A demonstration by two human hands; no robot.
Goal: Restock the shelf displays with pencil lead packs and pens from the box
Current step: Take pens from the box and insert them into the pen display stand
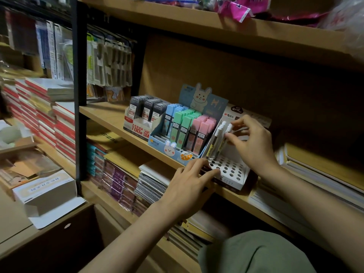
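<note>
On the middle shelf (110,115) stands a white pen display (234,174) with a grid of round holes. Several white-capped pens (217,138) stand in its left holes. My right hand (250,142) pinches the top of a pen at the display's upper part. My left hand (189,180) rests on the display's front left edge, fingers laid flat. Left of it stands a blue rabbit display (171,148) filled with blue, green and pink pencil lead packs (185,129). Further left is a display of black lead packs (145,111).
Stacks of notebooks (325,178) lie right of the pen display and on the shelf below. A white open box (45,194) sits on the low surface at the left. Red-edged book piles (39,115) and hanging packets (110,62) fill the left. My green-clad knee (260,253) is at the bottom.
</note>
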